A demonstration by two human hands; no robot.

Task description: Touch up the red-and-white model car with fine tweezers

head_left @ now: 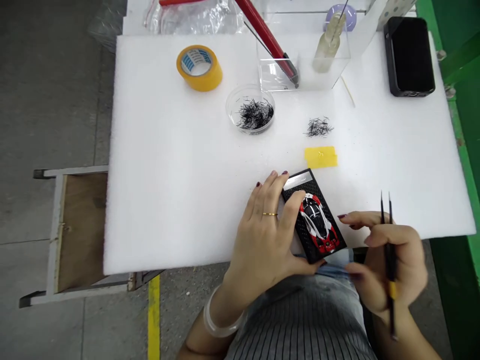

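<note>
A small red, white and black model car sits on a black rectangular base at the near edge of the white foam mat. My left hand is closed around the base, fingers over its left side and thumb at its near corner. My right hand, just right of the car, is closed on black tweezers whose two tips point up and away from me. A yellow tape piece lies just beyond the base, with a loose pile of thin black pins farther back.
A clear round dish of black pins sits mid-mat. A yellow tape roll lies back left. A clear box with a red tool stands at the back. A black phone lies back right. A wooden frame is left.
</note>
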